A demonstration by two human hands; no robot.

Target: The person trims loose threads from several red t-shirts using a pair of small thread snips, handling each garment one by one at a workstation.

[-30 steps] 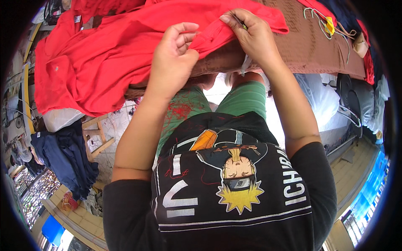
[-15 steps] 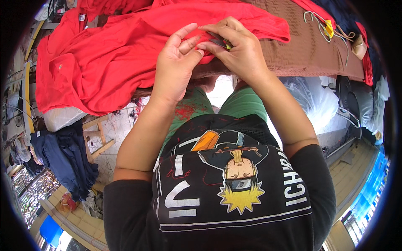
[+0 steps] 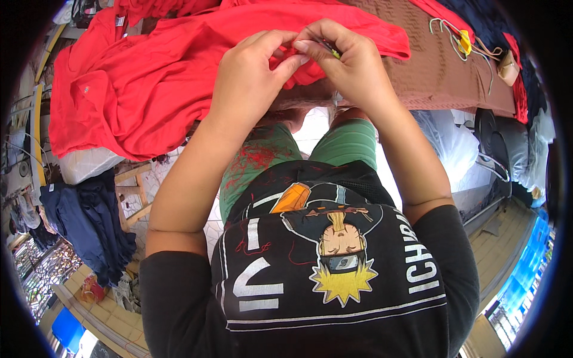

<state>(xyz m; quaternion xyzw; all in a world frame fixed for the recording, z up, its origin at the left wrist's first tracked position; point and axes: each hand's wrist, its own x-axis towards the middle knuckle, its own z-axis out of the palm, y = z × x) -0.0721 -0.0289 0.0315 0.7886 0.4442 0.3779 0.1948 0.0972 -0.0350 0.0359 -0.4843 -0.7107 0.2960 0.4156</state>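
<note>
A red garment (image 3: pixel 161 77) lies spread over the brown patterned cloth in front of me. Over its near edge my left hand (image 3: pixel 253 65) is closed, with thumb and fingers pinching a bit of the red fabric. My right hand (image 3: pixel 346 53) is right beside it, the fingertips almost meeting those of the left. Tucked in its grip is a small dark tool with a yellow-green end, seemingly thread snips (image 3: pixel 336 54), mostly hidden by the fingers. Loose red threads (image 3: pixel 256 156) are scattered on my green shorts.
Brown cloth (image 3: pixel 441 83) covers the work surface on the right. White cords with a yellow piece (image 3: pixel 465 43) lie at its far right. Dark blue garments (image 3: pixel 89 221) hang at the left. Clear plastic bags (image 3: pixel 447 143) sit below the surface on the right, by a black chair (image 3: pixel 492 137).
My left hand has gone from raised, spread fingers to a closed pinch on the red fabric. The right hand has shifted slightly up, its thumb and fingers now closer together.
</note>
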